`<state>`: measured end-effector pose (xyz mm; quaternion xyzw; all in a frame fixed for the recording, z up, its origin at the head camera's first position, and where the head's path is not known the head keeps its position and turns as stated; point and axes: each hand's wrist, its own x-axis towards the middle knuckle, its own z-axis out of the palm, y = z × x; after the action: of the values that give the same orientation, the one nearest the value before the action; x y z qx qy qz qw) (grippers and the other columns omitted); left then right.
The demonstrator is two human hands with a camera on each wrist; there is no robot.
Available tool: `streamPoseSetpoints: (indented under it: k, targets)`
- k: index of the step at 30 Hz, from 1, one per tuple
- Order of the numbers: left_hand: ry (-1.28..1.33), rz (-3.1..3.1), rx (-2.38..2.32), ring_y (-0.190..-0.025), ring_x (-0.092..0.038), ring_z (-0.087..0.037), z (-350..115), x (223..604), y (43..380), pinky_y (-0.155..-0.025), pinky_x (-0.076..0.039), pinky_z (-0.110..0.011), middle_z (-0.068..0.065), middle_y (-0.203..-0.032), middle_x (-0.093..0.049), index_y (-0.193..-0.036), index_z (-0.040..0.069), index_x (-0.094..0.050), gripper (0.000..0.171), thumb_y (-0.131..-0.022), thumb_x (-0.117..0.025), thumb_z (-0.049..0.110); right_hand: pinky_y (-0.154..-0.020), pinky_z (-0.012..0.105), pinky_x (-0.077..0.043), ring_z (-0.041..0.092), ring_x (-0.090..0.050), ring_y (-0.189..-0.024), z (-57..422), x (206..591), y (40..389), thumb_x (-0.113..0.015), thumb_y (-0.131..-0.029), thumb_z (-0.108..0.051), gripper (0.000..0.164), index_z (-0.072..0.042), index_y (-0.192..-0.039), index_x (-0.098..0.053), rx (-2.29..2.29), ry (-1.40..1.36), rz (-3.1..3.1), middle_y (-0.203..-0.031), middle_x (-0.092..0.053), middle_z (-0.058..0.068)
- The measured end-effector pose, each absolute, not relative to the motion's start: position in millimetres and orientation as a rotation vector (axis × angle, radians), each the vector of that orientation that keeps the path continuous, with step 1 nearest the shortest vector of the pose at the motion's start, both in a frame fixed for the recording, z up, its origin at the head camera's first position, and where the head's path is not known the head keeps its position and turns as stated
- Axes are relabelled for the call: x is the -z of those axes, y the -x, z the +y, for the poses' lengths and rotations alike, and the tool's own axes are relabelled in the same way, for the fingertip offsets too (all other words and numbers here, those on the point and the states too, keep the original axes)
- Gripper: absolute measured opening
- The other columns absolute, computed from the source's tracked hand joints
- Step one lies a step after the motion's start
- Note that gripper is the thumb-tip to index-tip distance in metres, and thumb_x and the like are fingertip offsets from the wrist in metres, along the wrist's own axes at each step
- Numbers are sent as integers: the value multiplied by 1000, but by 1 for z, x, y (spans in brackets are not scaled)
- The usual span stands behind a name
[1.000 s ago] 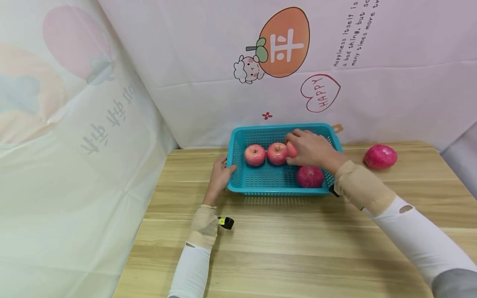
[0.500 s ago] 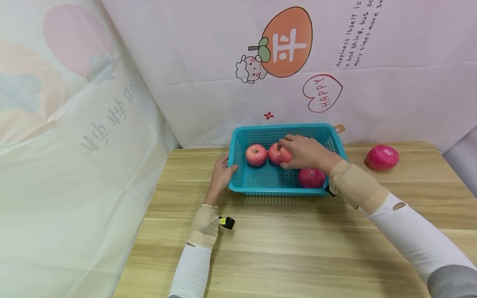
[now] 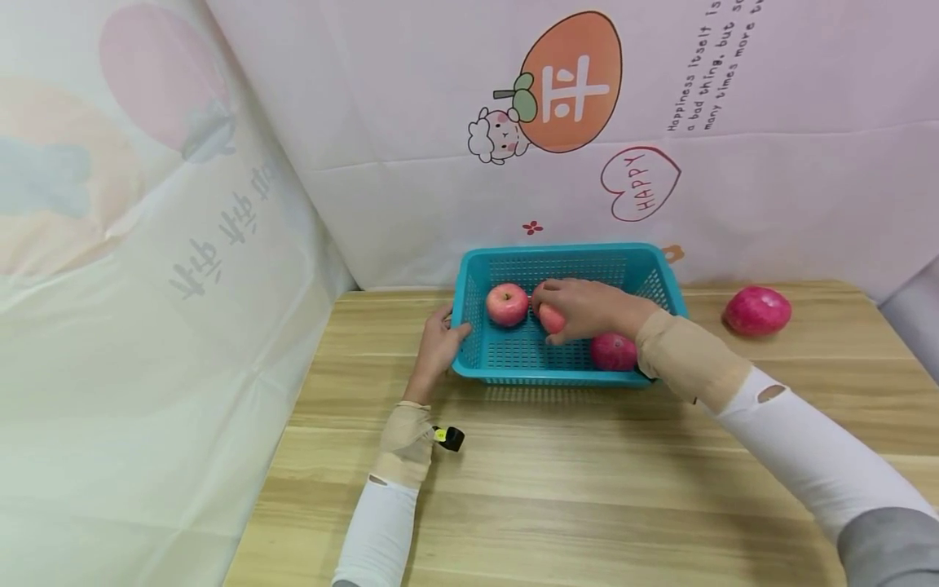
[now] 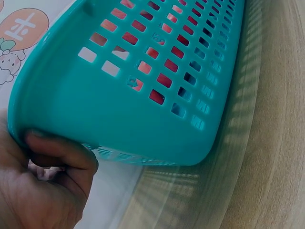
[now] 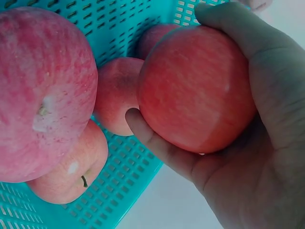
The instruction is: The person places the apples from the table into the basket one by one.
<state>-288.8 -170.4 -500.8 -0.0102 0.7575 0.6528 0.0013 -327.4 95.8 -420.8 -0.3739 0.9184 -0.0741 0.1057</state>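
Observation:
My right hand (image 3: 587, 308) holds a red apple (image 3: 550, 319) over the middle of the blue plastic basket (image 3: 513, 377). In the right wrist view, thumb and fingers curve round this apple (image 5: 198, 90). Other apples lie in the basket: a pink-red apple (image 3: 507, 305) at the left and a darker red apple (image 3: 614, 351) at the front right. Another apple (image 5: 116, 95) shows just beyond the held one. From above, my right hand partly hides the basket's contents. My left hand (image 3: 438, 346) grips the basket's left end, its fingers curled at the rim in the left wrist view.
One dark pink apple-like fruit (image 3: 758, 311) lies on the wooden table (image 3: 587, 497), right of the basket. Printed white cloth (image 3: 411, 220) hangs behind the table, close to the basket's back edge. More pale cloth (image 3: 147, 391) hangs on the left side.
My right hand has moved left inside the basket with the apple, towards the leftmost apple. My left hand stays at the basket's left end. The head view has shifted slightly.

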Motion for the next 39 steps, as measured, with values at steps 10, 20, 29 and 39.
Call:
streamPoseSetpoints:
  k: [10, 20, 29, 39]
  targets:
    - [47, 2384, -2049, -103, -62, -40, -171, 503, 290, -79, -54, -50, -27, -122, -61, -142, 6, -45, 49, -93, -53, 9, -93, 43, -48, 22, -45, -117, 89, 424, 328, -78, -75, -42, 61, -21, -127, -54, 189, 1238, 2634, -137, -46, 5]
    - [33, 2407, -2046, -101, -63, -39, -172, 505, 288, -78, -55, -49, -28, -119, -62, -139, 4, -47, 47, -92, -53, 6, -94, 43, -47, 25, -43, -118, 84, 429, 332, -82, -71, -42, 61, -19, -120, -54, 213, 1298, 2583, -130, -48, 8]
    - [44, 2391, -2058, -102, -63, -39, -172, 506, 290, -80, -54, -51, -26, -119, -62, -139, 5, -47, 47, -93, -54, 5, -91, 41, -47, 22, -45, -111, 83, 432, 336, -83, -70, -38, 57, -21, -115, -54, 225, 1328, 2569, -117, -52, 1]
    - [22, 2389, -2064, -103, -62, -40, -171, 508, 291, -81, -52, -54, -28, -121, -61, -139, 5, -48, 46, -93, -55, 6, -92, 41, -47, 21, -49, -108, 84, 433, 337, -83, -70, -37, 57, -21, -116, -54, 228, 1369, 2551, -112, -56, -4]
